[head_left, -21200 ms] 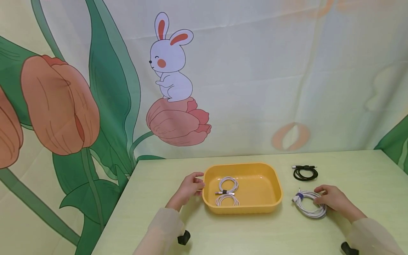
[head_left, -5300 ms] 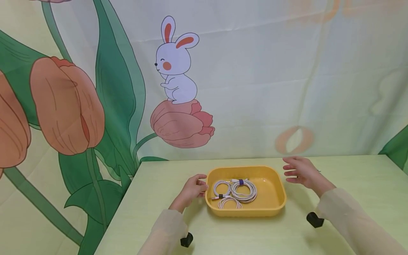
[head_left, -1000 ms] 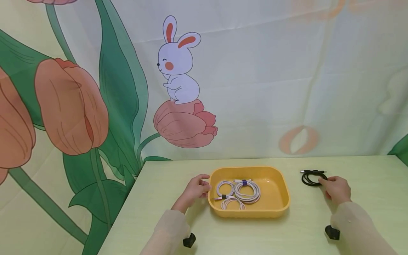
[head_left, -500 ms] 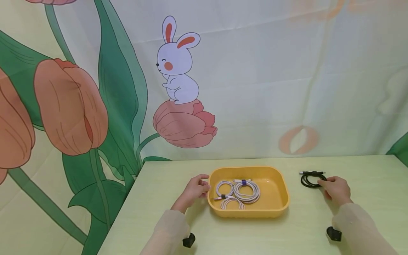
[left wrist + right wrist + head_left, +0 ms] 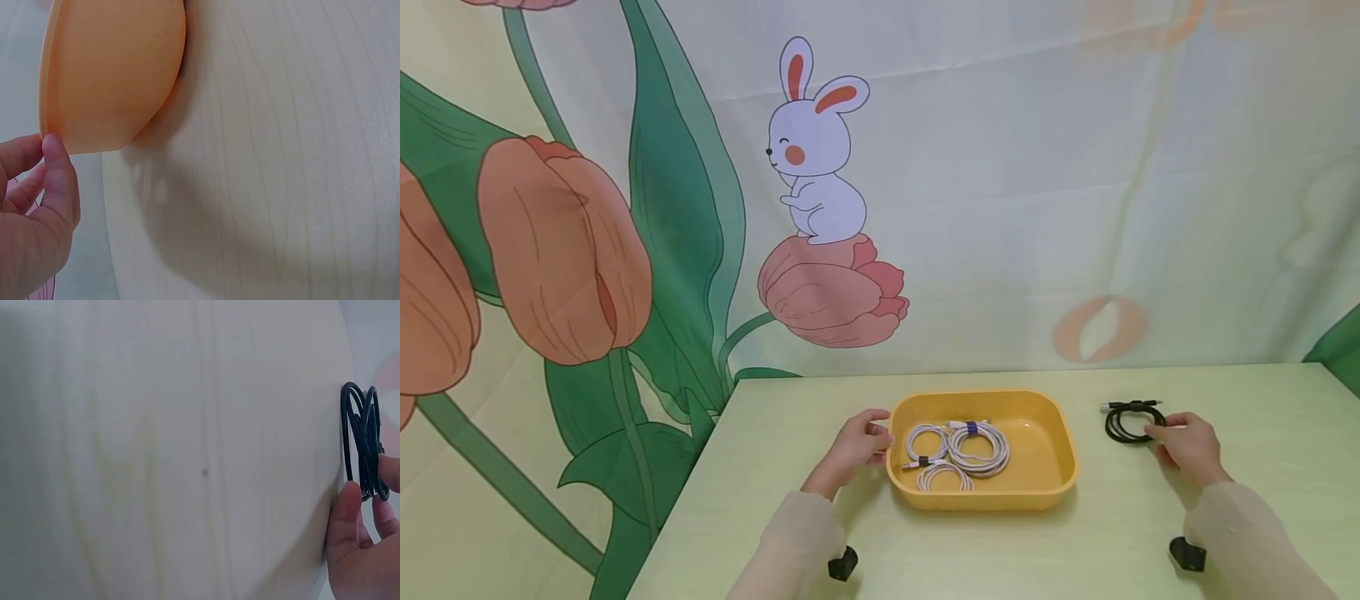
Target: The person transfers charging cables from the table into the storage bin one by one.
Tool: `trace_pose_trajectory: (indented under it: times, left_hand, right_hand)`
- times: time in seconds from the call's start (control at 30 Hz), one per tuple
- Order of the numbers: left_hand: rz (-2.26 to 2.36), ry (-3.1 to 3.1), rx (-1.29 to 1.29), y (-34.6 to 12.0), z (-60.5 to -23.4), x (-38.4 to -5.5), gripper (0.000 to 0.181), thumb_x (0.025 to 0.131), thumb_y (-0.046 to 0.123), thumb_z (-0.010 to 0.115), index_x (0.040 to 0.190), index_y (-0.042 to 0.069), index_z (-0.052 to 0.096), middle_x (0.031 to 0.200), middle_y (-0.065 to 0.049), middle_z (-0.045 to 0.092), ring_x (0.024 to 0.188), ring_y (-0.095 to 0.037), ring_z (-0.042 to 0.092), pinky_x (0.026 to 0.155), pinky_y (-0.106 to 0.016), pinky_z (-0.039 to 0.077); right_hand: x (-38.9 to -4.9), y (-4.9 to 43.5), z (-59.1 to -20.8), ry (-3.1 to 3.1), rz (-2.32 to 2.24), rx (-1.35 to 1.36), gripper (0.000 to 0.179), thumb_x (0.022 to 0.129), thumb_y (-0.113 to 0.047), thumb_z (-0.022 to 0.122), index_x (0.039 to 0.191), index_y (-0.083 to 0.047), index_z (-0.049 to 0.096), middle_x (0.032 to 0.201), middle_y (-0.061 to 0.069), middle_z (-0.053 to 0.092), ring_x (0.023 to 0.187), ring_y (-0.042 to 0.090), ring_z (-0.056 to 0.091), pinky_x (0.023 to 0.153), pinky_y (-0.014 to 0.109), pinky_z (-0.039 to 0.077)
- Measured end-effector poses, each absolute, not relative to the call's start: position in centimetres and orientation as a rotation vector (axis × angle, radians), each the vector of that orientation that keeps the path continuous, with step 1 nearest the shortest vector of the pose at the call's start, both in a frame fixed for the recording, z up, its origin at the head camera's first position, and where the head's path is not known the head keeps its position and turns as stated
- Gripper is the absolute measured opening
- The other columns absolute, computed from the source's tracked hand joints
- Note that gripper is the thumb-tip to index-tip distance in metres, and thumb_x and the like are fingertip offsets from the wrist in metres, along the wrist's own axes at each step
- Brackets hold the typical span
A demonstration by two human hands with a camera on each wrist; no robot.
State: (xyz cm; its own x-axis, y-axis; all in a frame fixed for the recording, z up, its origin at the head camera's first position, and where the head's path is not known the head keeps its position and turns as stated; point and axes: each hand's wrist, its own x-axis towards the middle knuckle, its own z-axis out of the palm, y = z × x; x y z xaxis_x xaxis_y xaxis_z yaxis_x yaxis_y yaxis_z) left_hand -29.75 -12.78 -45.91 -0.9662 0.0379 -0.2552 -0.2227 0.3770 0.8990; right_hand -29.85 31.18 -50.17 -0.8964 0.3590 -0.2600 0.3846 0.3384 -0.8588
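Note:
A yellow plastic tray (image 5: 1030, 500) stands on the table. My left hand (image 5: 853, 450) pinches its left rim between thumb and fingers, as the left wrist view shows. Inside the tray lie a white cable (image 5: 944, 477) in two loops with a black tie, and beside it a thicker coiled white cable (image 5: 981, 467) with a purple strap. To the right of the tray, a coiled black cable (image 5: 1112, 427) lies on the table. My right hand (image 5: 1191, 450) pinches its near right edge; the right wrist view shows the black loops (image 5: 359, 425) between thumb and fingers.
A pale wood-grain table (image 5: 985, 558) runs back to a printed cloth backdrop (image 5: 1000, 208) with tulips and a rabbit. A small black device (image 5: 842, 564) sits under the left wrist, another black device (image 5: 1187, 553) under the right.
The purple-strapped white cable went from the table into the tray. My right hand, spread above the black cable earlier, now pinches its edge; the cable has turned slightly. My left hand stays at the rim.

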Motion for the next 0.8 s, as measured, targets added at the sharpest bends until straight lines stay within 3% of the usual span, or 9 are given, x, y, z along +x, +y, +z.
trace_pose_trajectory:
  times: [0.43,0.8]
  left_hand:
    - [1.654,2.390,-0.145,-12.86,-46.03,-29.82,0.040,0.084,0.001,0.054,0.123,0.004,0.045,0.090,-0.009,0.050,0.069,-0.015,0.052,0.070,-0.035,0.053]
    - [1.661,2.389,-0.125,-12.85,-46.06,-29.80,0.039,0.084,0.000,0.053,0.122,0.003,0.045,0.087,-0.007,0.049,0.067,-0.014,0.052,0.074,-0.039,0.052]
  right_hand:
    - [-29.66,30.91,-50.32,2.546,-1.713,0.658,0.038,0.079,-0.013,0.061,0.103,0.006,0.039,0.079,0.007,0.048,0.056,0.008,0.047,0.050,0.023,0.043]
    - [-29.44,30.88,-50.23,2.497,-1.809,0.649,0.038,0.079,-0.010,0.060,0.106,0.006,0.039,0.088,0.009,0.047,0.058,0.001,0.049,0.053,0.021,0.047]
